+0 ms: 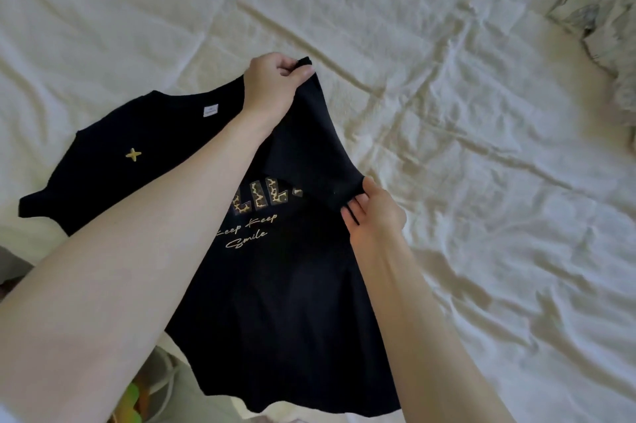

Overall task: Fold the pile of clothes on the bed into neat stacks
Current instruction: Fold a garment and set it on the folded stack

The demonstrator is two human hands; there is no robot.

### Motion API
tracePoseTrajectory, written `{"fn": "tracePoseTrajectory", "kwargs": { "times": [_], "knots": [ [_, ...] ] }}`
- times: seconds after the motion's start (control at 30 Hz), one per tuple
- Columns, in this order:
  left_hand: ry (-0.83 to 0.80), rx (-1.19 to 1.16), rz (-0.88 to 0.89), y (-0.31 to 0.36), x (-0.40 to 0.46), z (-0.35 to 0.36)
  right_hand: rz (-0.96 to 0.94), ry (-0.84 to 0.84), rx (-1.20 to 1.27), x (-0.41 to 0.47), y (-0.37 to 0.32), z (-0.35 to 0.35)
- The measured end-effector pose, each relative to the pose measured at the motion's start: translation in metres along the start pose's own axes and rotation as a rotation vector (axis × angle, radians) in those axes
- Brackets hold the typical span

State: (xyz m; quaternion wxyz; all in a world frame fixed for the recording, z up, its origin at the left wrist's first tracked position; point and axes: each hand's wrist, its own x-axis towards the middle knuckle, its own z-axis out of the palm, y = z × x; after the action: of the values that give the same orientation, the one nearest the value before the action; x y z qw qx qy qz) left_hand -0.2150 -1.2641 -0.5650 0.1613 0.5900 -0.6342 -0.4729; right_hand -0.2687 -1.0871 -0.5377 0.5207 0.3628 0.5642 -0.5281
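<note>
Shirt: black T-shirt [285, 285] lies face up on the bed [481, 112]
Grip: left hand [275, 85] and right hand [373, 212] each pinch the lifted sleeve edge
Risk: uneven pull skews the fold

Single head-worn view, wide-angle, looking forward and down, close over bed [447, 112] at arm's reach.

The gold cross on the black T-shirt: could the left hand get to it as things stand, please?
Probably not yet: the left hand is pinching the black T-shirt at its raised edge. The gold cross itself lies uncovered beside that forearm.
</note>
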Motion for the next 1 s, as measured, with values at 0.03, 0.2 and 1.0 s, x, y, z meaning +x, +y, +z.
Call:
{"fn": "tracePoseTrajectory", "kwargs": {
  "times": [0.03,0.2,1.0],
  "knots": [
    [0.008,-0.004,0.002,0.0,0.001,0.004,-0.026,0.016,-0.03,0.002,0.001,-0.001],
    [0.048,0.159,0.077,-0.015,-0.008,0.01,-0.111,0.01,-0.178,0.005,0.017,-0.005],
    [0.068,0.456,0.205,-0.045,-0.047,-0.028,-0.134,-0.092,-0.523,-0.002,0.016,-0.023]
  ]
}}
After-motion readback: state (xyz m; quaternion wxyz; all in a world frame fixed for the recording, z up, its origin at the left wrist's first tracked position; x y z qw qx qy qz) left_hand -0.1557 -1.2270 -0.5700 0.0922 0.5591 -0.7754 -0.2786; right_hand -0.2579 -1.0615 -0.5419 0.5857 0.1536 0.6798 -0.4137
